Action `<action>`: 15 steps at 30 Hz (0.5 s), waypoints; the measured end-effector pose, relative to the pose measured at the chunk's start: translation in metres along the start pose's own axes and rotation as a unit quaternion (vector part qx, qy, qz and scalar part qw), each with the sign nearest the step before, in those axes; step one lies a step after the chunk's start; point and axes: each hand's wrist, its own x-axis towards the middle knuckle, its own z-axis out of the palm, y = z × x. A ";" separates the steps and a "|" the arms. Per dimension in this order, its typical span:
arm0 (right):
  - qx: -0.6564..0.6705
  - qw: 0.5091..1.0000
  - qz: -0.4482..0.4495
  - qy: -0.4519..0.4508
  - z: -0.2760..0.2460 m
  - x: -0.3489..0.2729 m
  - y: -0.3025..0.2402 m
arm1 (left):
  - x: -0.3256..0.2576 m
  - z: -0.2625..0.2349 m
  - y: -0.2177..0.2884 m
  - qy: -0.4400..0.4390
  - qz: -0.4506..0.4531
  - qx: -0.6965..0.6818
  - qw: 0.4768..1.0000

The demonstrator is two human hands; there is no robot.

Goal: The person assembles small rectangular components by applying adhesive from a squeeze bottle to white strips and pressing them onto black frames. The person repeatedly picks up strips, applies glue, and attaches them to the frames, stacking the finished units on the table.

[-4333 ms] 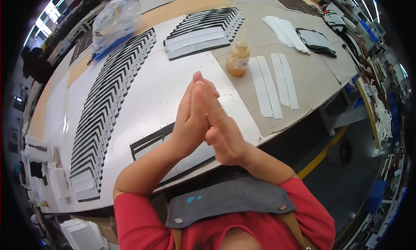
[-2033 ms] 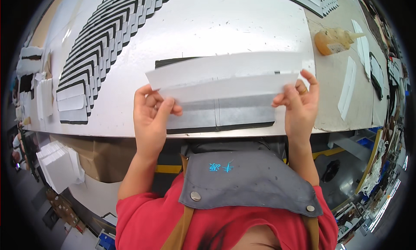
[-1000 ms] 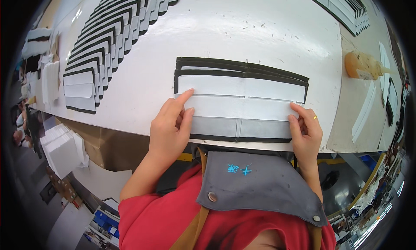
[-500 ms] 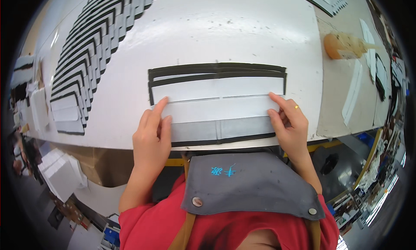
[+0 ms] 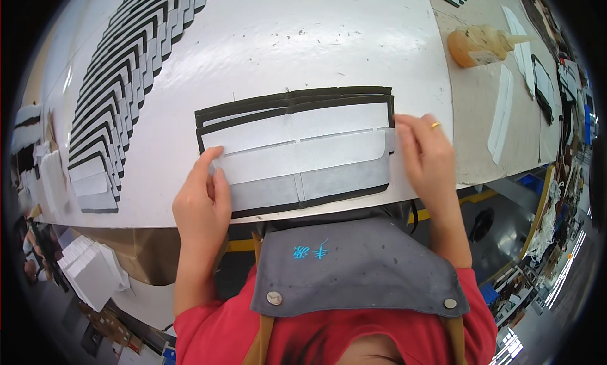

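A flat white panel with black edging, probably a wallet part, lies near the table's front edge. Across it runs a white strip with a rounded right corner, and below that a greyer band. Another black-edged piece shows from beneath at the top. My left hand is closed at the panel's left edge, index finger and thumb over it. At the right edge, my right hand, with a ring on one finger, has its fingertips pinched together. A thin translucent tab shows beside them; its far part is hidden by the hand.
A long overlapping row of black-edged pieces runs along the table's left. At the right stand an orange squeeze bottle with a nozzle and pale strips on a beige board. A stack of white pieces sits below left, beside a cardboard box.
My right hand has moved up to the panel's upper right edge, and its fingertips have come together there. A translucent tab now shows at that edge. My left hand keeps its place on the panel.
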 end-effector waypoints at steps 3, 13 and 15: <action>0.042 0.993 -0.098 0.047 0.005 0.013 -0.002 | 0.013 0.005 0.003 0.052 0.069 -0.022 0.996; 0.058 0.964 -0.260 -0.021 0.050 0.030 -0.028 | 0.024 0.041 0.022 0.032 0.317 -0.002 0.948; 0.067 0.967 -0.245 -0.021 0.049 0.035 -0.030 | 0.024 0.041 0.021 0.030 0.312 -0.003 0.949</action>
